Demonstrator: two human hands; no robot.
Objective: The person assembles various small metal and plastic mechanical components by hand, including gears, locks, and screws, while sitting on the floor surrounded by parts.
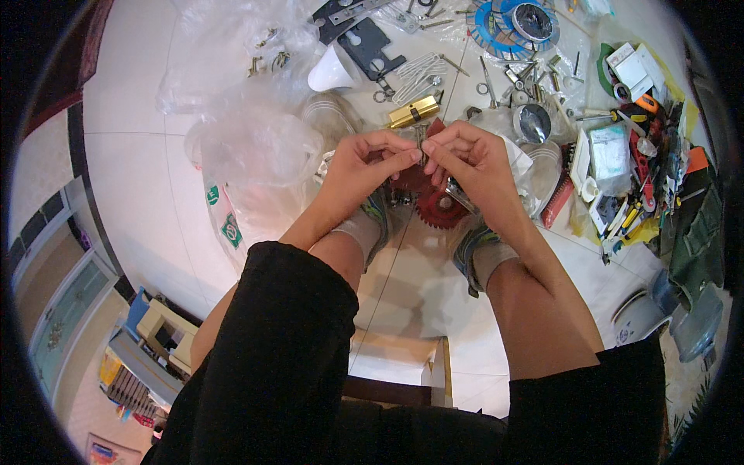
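Note:
Between my two hands, above the floor, is a small metal piece that looks like a bolt [421, 139], held upright. My left hand [370, 160] pinches it from one side with thumb and forefinger. From the other side my right hand [470, 157] grips it, also with fingertips closed. Just beyond the fingers lies a brass lock cylinder [413, 112]. A red toothed disc [443, 208] shows below my right hand, partly covered by it. Dark red sheet-like pieces [411, 181] are half hidden under both hands.
Loose bolts, a blue disc [483, 31], a white cone-shaped cup [333, 70] and a black metal plate [368, 48] lie on the tiled floor [139, 186] ahead. Clear plastic bags [252, 143] spread at left. A heap of tools with a screwdriver [597, 117] sits at right.

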